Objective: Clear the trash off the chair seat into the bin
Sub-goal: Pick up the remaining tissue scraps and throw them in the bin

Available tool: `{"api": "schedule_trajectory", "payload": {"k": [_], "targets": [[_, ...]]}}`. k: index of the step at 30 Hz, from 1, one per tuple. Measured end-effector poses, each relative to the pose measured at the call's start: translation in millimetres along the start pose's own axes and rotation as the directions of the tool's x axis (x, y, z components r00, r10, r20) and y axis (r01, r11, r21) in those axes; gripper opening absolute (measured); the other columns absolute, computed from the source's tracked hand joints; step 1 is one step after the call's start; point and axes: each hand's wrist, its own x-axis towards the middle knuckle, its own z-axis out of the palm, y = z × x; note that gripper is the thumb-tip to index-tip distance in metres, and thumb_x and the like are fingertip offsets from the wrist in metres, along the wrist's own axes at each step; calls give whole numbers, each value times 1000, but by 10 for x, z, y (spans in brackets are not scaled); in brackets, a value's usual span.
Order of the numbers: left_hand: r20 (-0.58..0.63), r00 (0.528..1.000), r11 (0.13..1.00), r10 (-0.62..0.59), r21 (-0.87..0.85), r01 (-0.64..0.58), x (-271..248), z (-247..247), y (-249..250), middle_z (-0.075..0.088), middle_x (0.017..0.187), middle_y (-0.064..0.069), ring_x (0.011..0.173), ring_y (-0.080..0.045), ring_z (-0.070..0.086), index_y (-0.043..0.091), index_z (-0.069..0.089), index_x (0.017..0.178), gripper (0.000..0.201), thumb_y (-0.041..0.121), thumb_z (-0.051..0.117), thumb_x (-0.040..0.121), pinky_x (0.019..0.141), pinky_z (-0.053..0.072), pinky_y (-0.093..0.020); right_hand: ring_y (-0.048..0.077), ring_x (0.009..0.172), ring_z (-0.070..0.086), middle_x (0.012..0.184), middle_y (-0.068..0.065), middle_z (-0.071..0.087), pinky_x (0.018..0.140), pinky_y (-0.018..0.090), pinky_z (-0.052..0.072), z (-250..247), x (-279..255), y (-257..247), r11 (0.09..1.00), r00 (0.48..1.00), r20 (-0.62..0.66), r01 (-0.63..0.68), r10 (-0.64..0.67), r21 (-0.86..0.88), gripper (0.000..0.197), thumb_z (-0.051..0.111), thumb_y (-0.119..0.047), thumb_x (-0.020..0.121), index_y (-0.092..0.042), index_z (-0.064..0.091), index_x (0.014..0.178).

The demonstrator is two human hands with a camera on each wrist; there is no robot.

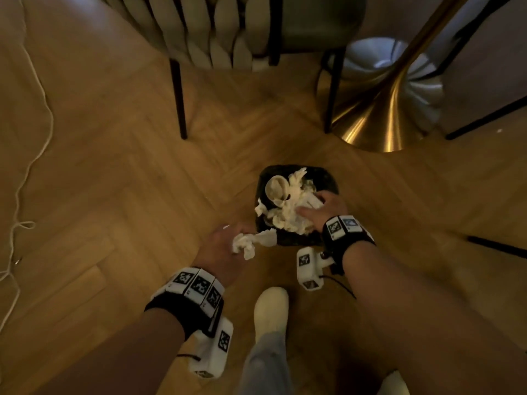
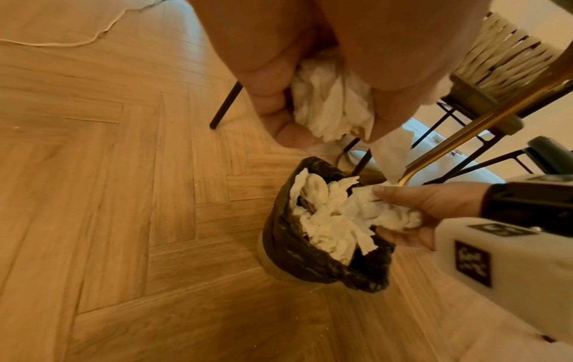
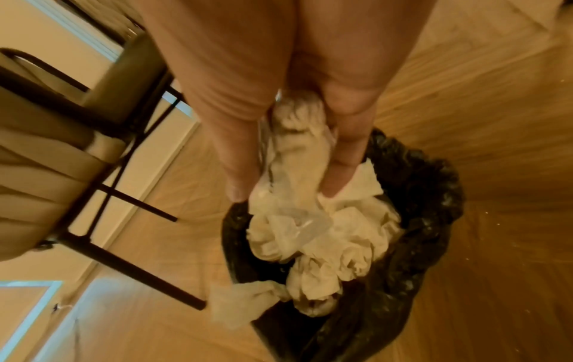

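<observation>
A small bin (image 1: 330, 181) lined with a black bag stands on the wooden floor, heaped with white tissues (image 1: 288, 215) and a paper cup (image 1: 275, 188). My right hand (image 1: 316, 208) is over the bin's near right side and holds a wad of tissue and clear plastic (image 3: 294, 147) between thumb and fingers, on top of the heap. My left hand (image 1: 236, 238) hangs just left of the bin's near rim and grips a crumpled tissue (image 1: 248, 242), whose tail reaches over the rim. The bin (image 2: 291, 252) appears below that gripped tissue (image 2: 334, 102) in the left wrist view.
A chair with a woven back (image 1: 216, 32) and black legs (image 1: 179, 92) stands beyond the bin; its grey seat (image 1: 322, 21) is only partly visible. A gold table base (image 1: 379, 118) rises at the right. A white cable (image 1: 42, 143) trails along the left floor. My socked foot (image 1: 271, 309) is near the bin.
</observation>
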Motion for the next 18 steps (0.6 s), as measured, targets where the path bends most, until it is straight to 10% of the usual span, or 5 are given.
{"api": "schedule_trajectory", "payload": {"k": [3,8,13,18], "targets": [[-6,1000,999,-9,39,9,145,55,-197,53,91,0,82,-17,51,19,62,99,19,15,61,80,64,33,-20,29,130,45,147,5,41,106,44,42,171,206,47,1000,1000,4,-7,7,-27,84,75,-50,72,-20,37,141],[71,996,992,-49,118,40,387,113,-116,52,95,1,83,-17,48,23,59,102,20,16,57,82,70,34,-26,26,120,54,133,6,56,100,37,45,26,-65,289,996,995,-94,33,-41,-86,47,63,-36,87,-19,52,129],[67,998,1000,-6,9,5,796,256,263,48,96,-1,84,-17,48,16,58,107,24,12,58,84,53,29,-7,27,101,63,107,7,69,86,32,48,-335,-430,580,991,992,-127,-15,-2,-134,23,61,-27,88,-15,67,107],[197,977,991,-87,115,65,1290,481,427,39,136,-11,122,-32,45,37,36,134,72,37,73,72,96,44,-38,21,90,65,93,1,70,79,33,52,-568,-553,895,997,986,-163,-30,19,-65,12,62,-26,87,-20,69,94]]}}
